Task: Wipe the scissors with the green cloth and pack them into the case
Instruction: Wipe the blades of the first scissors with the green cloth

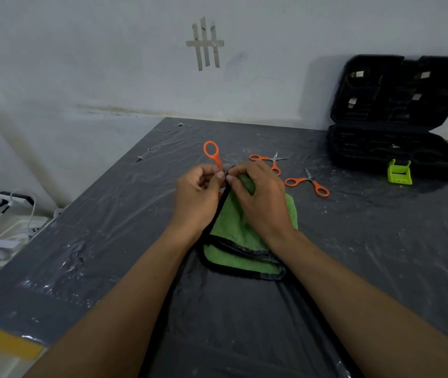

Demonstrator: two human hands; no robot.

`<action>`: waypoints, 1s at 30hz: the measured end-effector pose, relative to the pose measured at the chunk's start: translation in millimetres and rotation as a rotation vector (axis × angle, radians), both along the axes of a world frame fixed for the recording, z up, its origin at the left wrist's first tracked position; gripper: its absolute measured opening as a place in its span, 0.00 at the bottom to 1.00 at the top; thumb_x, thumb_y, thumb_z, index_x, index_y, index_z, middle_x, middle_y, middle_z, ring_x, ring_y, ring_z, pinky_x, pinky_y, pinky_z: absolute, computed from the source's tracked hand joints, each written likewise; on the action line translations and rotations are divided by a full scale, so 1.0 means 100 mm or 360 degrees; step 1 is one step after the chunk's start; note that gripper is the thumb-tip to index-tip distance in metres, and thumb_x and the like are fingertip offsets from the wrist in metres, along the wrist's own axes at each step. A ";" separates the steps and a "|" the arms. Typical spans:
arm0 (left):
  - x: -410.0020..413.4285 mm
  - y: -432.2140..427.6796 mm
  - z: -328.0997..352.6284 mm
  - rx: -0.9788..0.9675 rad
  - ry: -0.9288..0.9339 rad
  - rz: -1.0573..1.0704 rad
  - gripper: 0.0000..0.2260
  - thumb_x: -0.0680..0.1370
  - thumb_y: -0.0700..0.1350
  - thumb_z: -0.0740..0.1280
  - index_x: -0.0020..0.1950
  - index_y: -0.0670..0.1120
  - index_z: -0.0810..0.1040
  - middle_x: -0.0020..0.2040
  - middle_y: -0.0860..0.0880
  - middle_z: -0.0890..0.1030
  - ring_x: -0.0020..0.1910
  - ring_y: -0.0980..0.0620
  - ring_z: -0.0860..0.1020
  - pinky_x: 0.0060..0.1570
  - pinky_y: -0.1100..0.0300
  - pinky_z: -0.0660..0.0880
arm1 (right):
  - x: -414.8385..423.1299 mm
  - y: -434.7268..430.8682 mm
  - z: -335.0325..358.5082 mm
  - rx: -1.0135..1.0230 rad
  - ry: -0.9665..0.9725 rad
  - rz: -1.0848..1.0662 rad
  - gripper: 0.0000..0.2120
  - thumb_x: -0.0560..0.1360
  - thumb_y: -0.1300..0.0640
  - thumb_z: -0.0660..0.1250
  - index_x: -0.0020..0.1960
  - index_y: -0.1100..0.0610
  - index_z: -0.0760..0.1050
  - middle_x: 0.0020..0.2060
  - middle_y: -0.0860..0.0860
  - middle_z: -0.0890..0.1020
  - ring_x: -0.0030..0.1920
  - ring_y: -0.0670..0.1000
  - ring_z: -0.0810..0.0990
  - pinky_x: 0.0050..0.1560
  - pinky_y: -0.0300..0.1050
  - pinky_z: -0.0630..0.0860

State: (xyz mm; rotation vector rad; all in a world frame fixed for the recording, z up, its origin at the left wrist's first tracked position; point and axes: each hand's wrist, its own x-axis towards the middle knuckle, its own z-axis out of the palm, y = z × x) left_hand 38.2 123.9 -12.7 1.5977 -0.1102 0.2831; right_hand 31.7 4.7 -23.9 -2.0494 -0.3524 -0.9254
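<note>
We note the scissors (217, 160) gripped in the left hand (198, 195) — long axis toward 11 o'clock; the right hand (261, 203) pinches the green cloth (233, 230) at the blades.

Setting: plain workroom with an improvised bench.
- Worktop (108, 241): dark, wrapped in creased clear plastic film, flecked with pale debris. Yellow tape (12, 346) at near left corner.
- Wall (81, 64): bare, whitewashed, stained along the worktop's far edge. Tape strips (204, 43) stuck crosswise.
- Beyond left edge, on the floor: power strip (15, 198) with plugged cables.
- Far right corner: open black moulded tool case (397, 132).
</note>
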 end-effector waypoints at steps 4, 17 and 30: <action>0.00 0.01 0.01 0.0113 -0.0034 0.0001 0.06 0.78 0.38 0.65 0.44 0.49 0.77 0.40 0.50 0.82 0.35 0.64 0.79 0.36 0.70 0.74 | -0.03 0.02 0.00 0.0033 -0.0001 -0.0050 0.01 0.73 0.63 0.70 0.45 0.60 0.79 0.41 0.53 0.81 0.43 0.43 0.74 0.45 0.24 0.65; -0.01 0.04 0.02 0.0298 -0.0069 -0.0017 0.04 0.77 0.37 0.66 0.47 0.43 0.79 0.39 0.46 0.82 0.35 0.59 0.78 0.34 0.72 0.72 | -0.06 -0.02 0.03 0.0177 0.0069 -0.0192 0.01 0.74 0.64 0.68 0.45 0.60 0.78 0.42 0.53 0.80 0.45 0.49 0.77 0.45 0.36 0.69; -0.03 0.02 0.03 -0.0132 0.0020 0.0026 0.02 0.78 0.37 0.65 0.48 0.41 0.77 0.39 0.46 0.80 0.34 0.61 0.79 0.38 0.66 0.76 | -0.09 -0.05 0.11 0.0558 0.0269 0.0109 0.03 0.79 0.58 0.64 0.48 0.51 0.75 0.42 0.41 0.79 0.44 0.40 0.77 0.47 0.32 0.73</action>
